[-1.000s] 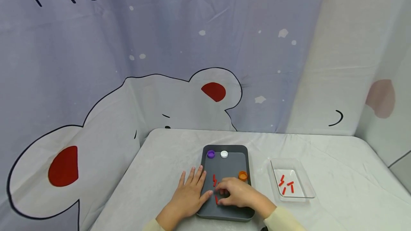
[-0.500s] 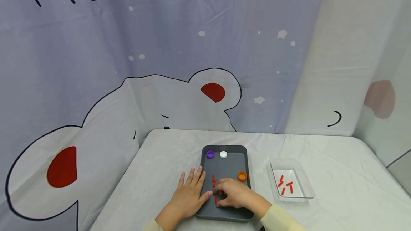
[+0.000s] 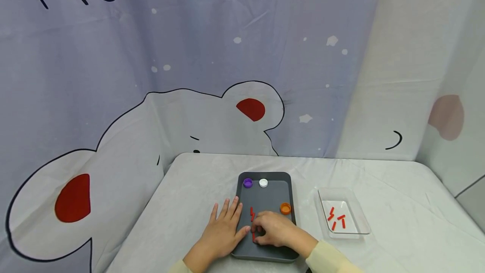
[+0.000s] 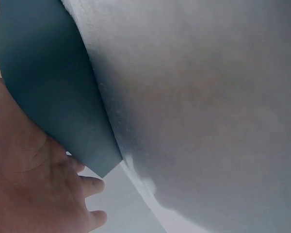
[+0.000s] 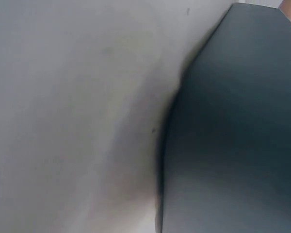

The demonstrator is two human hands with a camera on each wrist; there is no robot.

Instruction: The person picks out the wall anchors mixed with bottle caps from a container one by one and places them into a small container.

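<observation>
In the head view my left hand [image 3: 222, 233] lies with fingers spread over the left rim of a dark grey tray [image 3: 267, 195]. My right hand [image 3: 275, 228] is low over the tray, thumb and index finger pinching a short red stick [image 3: 254, 236] set lengthwise. Farther up the tray lie more red sticks [image 3: 251, 211], partly hidden by the right hand's fingers. The left wrist view has the left palm [image 4: 34, 179] beside the tray's side wall [image 4: 53, 82]. Mostly the tray's wall [image 5: 228, 121] and white cloth fill the right wrist view.
A purple cap [image 3: 248, 183] and a white cap [image 3: 263, 183] sit at the tray's far end. An orange cap [image 3: 285, 208] is by its right rim. Right of the tray, a clear plastic box [image 3: 360, 218] holds several red sticks [image 3: 341, 217] on the white-covered table [image 3: 409, 222].
My right hand has shifted slightly left with the red stick at its fingertips. The left hand stays on the tray's rim, and the whole head view has drifted a little.
</observation>
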